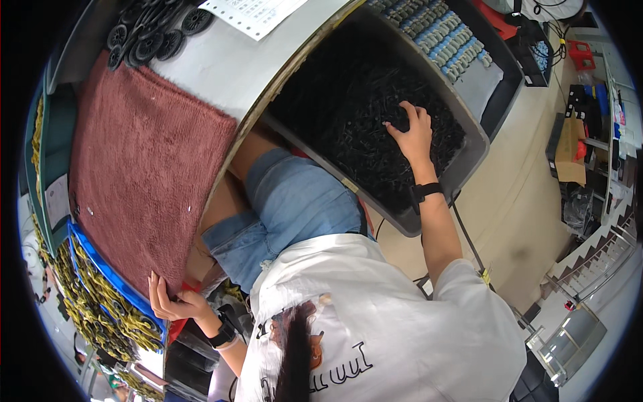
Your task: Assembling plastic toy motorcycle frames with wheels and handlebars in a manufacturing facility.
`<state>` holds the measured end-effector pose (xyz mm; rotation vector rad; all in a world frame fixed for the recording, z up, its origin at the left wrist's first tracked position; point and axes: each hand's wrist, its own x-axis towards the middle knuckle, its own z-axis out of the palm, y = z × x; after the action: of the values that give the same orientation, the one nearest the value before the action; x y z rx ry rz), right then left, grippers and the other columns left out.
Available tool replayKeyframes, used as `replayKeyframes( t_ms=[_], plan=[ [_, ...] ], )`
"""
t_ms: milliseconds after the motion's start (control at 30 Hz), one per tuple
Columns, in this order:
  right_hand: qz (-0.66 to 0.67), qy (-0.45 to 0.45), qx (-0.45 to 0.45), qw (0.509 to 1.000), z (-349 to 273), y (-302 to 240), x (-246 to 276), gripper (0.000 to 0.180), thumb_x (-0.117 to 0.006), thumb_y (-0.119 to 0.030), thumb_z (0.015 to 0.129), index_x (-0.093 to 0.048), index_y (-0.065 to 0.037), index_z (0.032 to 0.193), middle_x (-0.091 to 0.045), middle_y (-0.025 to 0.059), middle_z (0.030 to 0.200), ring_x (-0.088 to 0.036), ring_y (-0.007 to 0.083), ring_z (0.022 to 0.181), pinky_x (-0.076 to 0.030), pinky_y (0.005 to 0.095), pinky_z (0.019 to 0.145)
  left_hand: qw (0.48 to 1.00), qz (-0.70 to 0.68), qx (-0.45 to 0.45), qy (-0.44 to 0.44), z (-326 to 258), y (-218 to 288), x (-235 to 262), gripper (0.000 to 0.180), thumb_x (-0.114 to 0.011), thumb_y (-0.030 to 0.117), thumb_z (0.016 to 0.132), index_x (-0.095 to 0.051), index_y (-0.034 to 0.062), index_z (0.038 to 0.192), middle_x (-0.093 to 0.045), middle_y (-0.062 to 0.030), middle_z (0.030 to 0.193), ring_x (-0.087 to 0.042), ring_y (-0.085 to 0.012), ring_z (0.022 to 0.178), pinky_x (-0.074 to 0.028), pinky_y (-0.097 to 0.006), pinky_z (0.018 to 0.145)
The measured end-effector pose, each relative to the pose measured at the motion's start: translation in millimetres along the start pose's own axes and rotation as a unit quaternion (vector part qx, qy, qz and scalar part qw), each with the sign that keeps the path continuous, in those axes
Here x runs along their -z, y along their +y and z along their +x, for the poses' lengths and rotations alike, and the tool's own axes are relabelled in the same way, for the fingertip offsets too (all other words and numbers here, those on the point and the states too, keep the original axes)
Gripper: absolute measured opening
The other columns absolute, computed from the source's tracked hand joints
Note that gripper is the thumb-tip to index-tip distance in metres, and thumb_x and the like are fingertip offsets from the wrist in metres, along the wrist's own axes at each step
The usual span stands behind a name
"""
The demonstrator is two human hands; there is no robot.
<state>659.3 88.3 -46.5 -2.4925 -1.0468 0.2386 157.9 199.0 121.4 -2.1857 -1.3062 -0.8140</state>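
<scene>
My right hand (415, 134) is over a deep grey bin (479, 144) full of small dark parts (375, 127). Its fingers curve apart from the thumb, and no part shows between them. At the lower left, my left hand (175, 305) rests by the near corner of a reddish-brown towel (144, 161), fingers stretched out and nothing in them. The towel covers much of the table. Whether the right fingertips touch the dark parts I cannot tell.
Black spoked wheels (149, 47) lie in a pile at the table's far left, beside a printed sheet (254, 15). A blue-edged bin of yellow and black parts (107, 301) stands left of my left hand. Behind the grey bin, a tray holds rows of grey and blue parts (439, 37).
</scene>
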Motion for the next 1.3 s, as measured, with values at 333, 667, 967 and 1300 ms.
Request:
replayKeyframes(
  t_ms=[333, 667, 967, 1300],
  plan=[
    [-0.038, 0.011, -0.036, 0.999, 5.9, -15.5, -8.0, 0.057, -0.077, -0.038, 0.072, -0.057, -0.019, 0.121, -0.055, 0.0133, 0.109, -0.054, 0.0332, 0.106, -0.050, 0.0445, 0.084, 1.000, 0.005, -0.009, -0.015, -3.2, -4.6, 1.2, 0.031, -0.043, 0.017, 0.086, -0.061, 0.0042, 0.108, -0.066, -0.0121, 0.113, -0.063, -0.0276, 0.102, -0.039, -0.037, 0.088],
    [-0.021, 0.035, 0.047, 0.998, -10.8, -11.4, -5.9, 0.051, -0.078, -0.025, 0.068, -0.060, -0.018, 0.115, -0.057, 0.0082, 0.111, -0.055, 0.0296, 0.107, -0.052, 0.0445, 0.080, 1.000, 0.011, 0.000, -0.007, 0.0, 2.3, -0.9, 0.031, -0.043, 0.016, 0.086, -0.061, 0.0050, 0.109, -0.067, -0.0106, 0.113, -0.062, -0.0272, 0.104, -0.039, -0.036, 0.090],
    [0.145, 0.058, 0.090, 0.984, -2.0, 2.3, 1.1, 0.050, -0.075, -0.011, 0.063, -0.061, -0.006, 0.111, -0.064, 0.0147, 0.107, -0.062, 0.0315, 0.101, -0.049, 0.0383, 0.087, 1.000, -0.014, -0.008, -0.022, 0.2, -1.9, 1.1, 0.035, -0.043, 0.013, 0.084, -0.059, 0.0033, 0.113, -0.066, -0.0110, 0.116, -0.061, -0.0287, 0.108, -0.039, -0.038, 0.092],
    [0.505, 0.070, -0.136, 0.850, 7.5, 1.6, 36.8, 0.043, -0.067, 0.005, 0.077, -0.054, -0.002, 0.118, -0.056, 0.0015, 0.101, -0.057, 0.0118, 0.088, -0.046, 0.0258, 0.083, 1.000, -0.015, -0.003, -0.008, -2.8, -2.4, 5.6, 0.032, -0.044, 0.012, 0.083, -0.062, 0.0085, 0.108, -0.066, -0.0075, 0.114, -0.063, -0.0259, 0.104, -0.040, -0.035, 0.089]
  ],
)
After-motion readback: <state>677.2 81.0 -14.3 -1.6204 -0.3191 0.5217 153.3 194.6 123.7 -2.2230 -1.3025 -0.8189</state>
